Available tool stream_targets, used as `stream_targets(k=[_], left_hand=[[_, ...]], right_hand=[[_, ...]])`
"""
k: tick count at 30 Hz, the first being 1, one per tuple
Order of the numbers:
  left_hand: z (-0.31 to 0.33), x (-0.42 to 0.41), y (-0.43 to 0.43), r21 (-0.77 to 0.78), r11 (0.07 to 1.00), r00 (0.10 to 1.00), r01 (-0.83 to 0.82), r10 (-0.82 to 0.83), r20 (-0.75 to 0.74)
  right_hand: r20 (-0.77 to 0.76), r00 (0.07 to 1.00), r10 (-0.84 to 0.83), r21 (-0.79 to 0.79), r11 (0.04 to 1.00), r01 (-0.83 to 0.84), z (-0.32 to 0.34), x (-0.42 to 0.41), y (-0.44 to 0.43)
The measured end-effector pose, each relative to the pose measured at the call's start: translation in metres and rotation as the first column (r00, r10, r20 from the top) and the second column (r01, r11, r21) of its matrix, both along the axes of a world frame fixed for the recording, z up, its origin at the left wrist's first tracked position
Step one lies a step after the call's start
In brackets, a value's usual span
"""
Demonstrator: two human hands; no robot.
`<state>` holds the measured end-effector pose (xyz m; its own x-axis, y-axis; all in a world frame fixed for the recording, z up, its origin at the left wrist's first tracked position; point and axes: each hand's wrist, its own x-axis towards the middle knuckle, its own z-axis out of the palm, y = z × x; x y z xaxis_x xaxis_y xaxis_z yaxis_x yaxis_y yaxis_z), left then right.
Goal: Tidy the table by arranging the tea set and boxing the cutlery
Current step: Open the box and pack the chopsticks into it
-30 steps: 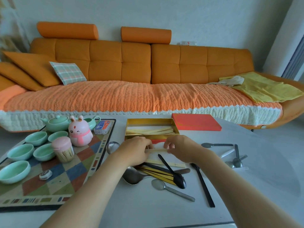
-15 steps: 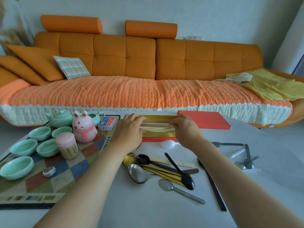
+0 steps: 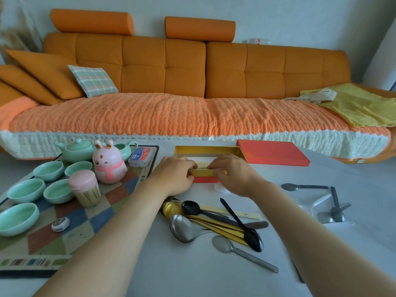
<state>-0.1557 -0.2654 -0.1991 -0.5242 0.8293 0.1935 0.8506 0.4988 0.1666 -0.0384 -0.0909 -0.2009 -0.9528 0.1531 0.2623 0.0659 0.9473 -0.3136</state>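
At table's [image 3: 192, 275] far edge, boxing cutlery: pinching pale chopsticks [image 3: 202, 166], seemingly, with left hand [image 3: 173, 174] and right hand [image 3: 233, 174] inside gold box [image 3: 205, 149]. Next: let go, fetch spoons [image 3: 186, 228].

My left hand [image 3: 173, 174] and right hand [image 3: 233, 174] cover most of the gold box [image 3: 205, 150], so I cannot tell what they grip. A white item [image 3: 219, 187] peeks from under the right hand. The mat [image 3: 120, 196] and nearest bowl [image 3: 17, 219] run off the left edge.
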Motion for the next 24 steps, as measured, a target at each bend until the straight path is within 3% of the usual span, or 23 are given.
stream_targets(k=[5,9,13,17,21,24], left_hand=[[-0.005,0.001,0.000,0.048,0.999,0.999,0.015,-0.014,-0.032],[-0.004,0.005,0.000,-0.029,0.999,1.000,0.024,-0.024,-0.015],[-0.001,0.007,-0.002,-0.027,0.999,0.999,0.028,-0.029,-0.019],[0.007,0.016,-0.001,0.123,0.990,0.994,0.063,-0.052,-0.095],[0.012,0.034,0.004,0.201,0.969,0.978,0.142,-0.106,-0.180],[0.013,0.050,0.003,0.125,0.977,0.984,0.174,-0.168,-0.056]], right_hand=[[0.070,0.997,-0.020,0.100,0.995,0.013,0.002,0.003,-0.001],[0.086,0.995,-0.042,0.099,0.995,0.033,0.003,0.006,0.000],[-0.124,0.992,-0.013,0.096,0.995,0.025,0.002,0.013,0.001],[-0.248,0.968,0.040,0.157,0.988,-0.001,0.017,0.024,-0.002],[0.053,0.994,0.094,0.005,0.995,-0.095,0.029,0.042,-0.007],[0.327,0.943,0.051,-0.022,0.999,-0.047,0.030,0.058,-0.005]])
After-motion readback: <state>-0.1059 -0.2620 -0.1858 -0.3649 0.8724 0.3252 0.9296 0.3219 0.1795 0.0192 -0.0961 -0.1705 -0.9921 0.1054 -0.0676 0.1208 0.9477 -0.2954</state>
